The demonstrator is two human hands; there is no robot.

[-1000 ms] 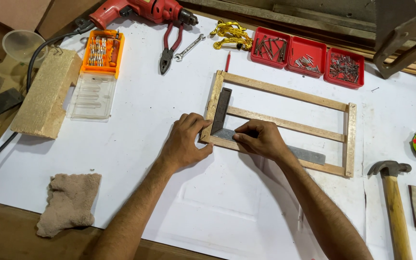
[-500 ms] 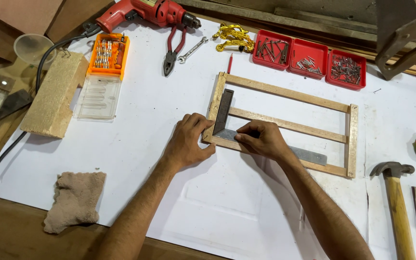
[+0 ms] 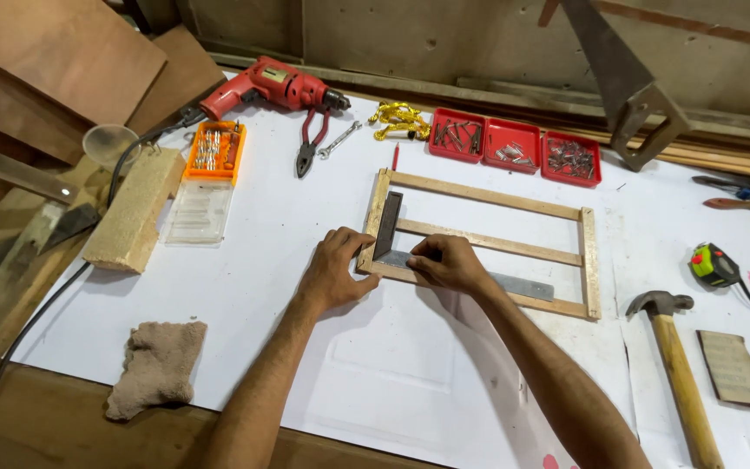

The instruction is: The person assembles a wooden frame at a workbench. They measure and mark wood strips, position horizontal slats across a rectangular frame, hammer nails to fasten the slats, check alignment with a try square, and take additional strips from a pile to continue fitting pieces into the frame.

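A rectangular wooden frame (image 3: 488, 191) with a middle rail lies flat on the white sheet (image 3: 305, 304). A metal try square (image 3: 388, 227) sits in its near-left corner, dark stock along the left side, steel blade (image 3: 523, 285) along the near rail. My left hand (image 3: 336, 269) presses on the frame's near-left corner from outside. My right hand (image 3: 449, 263) rests on the square's blade and the near rail, fingers bent down on them.
Red drill (image 3: 275, 85), pliers (image 3: 310, 143), spanner (image 3: 338, 139), orange bit case (image 3: 214, 148) and three red trays of fasteners (image 3: 514, 146) line the back. A hammer (image 3: 674, 365), tape measure (image 3: 715, 265) and sandpaper piece (image 3: 733, 369) lie right. A wood block (image 3: 132, 208) and rag (image 3: 158, 369) lie left.
Both hands stay on the frame corner and the square. Only the head camera has shifted, so everything sits slightly lower and rightward in view.
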